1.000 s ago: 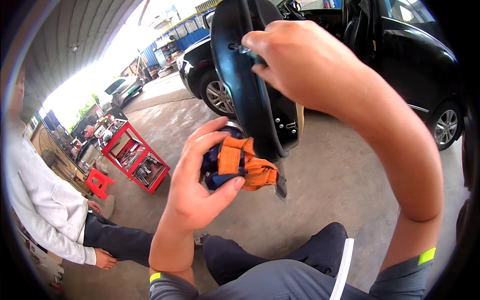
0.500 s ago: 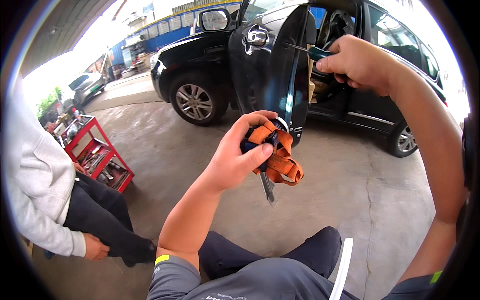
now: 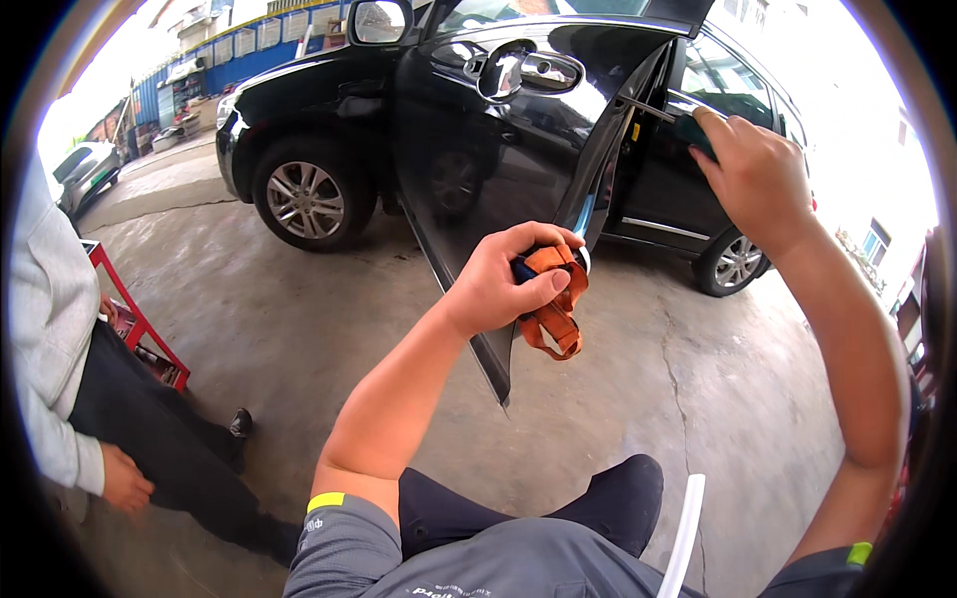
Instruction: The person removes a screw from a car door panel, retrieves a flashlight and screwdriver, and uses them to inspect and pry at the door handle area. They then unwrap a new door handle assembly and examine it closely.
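Turned from nearly edge-on a second ago to a broad view of its outer panel, a black car door [image 3: 523, 149] stands open in front of a seated or crouching worker, while a red cart [image 3: 140, 324] now sits closer to the left edge of the view. The worker's right hand [image 3: 750, 167], raised and curled closed, grips the dark green handle of a slim metal-shafted tool [image 3: 650, 110]; its tip is at the door's upright edge, though whether it touches cannot be told. Lower and nearer, the left hand [image 3: 510, 281] clasps a dark blue device [image 3: 523, 270], fingers over the top and thumb across the front, its orange strap [image 3: 554, 329] bunched and looping below. The device is held up before the door's lower part. A chrome handle [image 3: 503, 72] juts from the panel. At left, a person in a light grey sweatshirt [image 3: 45, 299] stands on the concrete floor [image 3: 608, 409].
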Demonstrator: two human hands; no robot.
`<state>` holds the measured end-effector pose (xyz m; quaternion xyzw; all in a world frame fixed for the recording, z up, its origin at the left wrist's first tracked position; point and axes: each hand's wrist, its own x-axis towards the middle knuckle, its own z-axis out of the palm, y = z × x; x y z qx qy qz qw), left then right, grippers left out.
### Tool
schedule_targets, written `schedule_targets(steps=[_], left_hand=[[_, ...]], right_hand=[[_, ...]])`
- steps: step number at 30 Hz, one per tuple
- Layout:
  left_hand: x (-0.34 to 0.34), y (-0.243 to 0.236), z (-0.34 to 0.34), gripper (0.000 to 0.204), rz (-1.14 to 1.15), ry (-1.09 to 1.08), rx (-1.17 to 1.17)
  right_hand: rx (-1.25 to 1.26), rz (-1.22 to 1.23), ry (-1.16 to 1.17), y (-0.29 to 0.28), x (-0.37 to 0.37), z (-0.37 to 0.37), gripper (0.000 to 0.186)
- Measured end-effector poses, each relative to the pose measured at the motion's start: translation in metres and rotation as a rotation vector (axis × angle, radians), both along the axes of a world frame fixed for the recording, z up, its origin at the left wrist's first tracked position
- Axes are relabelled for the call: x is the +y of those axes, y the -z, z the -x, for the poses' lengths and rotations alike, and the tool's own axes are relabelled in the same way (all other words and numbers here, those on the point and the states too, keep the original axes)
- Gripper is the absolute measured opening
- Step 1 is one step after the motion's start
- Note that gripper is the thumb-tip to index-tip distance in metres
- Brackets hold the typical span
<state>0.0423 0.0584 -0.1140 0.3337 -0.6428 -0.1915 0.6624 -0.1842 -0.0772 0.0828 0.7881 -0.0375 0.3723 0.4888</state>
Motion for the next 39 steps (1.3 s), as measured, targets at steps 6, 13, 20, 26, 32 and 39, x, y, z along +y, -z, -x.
schedule_targets(steps=[6,13,20,26,32,39], left_hand=[[0.002,0.002,-0.007,0.025,-0.015,-0.097,-0.058],[0.002,-0.001,0.000,0.028,0.048,-0.235,-0.143],[0.004,-0.002,0.005,0.030,0.017,-0.235,-0.139],[0.006,-0.001,0.007,0.030,0.050,-0.328,-0.182],[0.002,0.003,0.010,0.032,0.106,-0.372,-0.198],[0.005,-0.002,0.015,0.033,0.077,-0.402,-0.227]], right_hand=[[-0.635,-1.470,-0.718,0.011,-0.002,-0.012,0.030],[-0.853,-1.885,-0.907,0.029,0.013,-0.018,0.030],[-0.578,-1.519,-0.768,0.030,-0.005,-0.006,0.032],[-0.635,-1.745,-0.956,0.041,0.004,-0.012,0.039],[-0.568,-1.455,-0.889,0.050,0.009,-0.015,0.038],[-0.501,-1.275,-0.788,0.047,0.000,-0.008,0.034]])
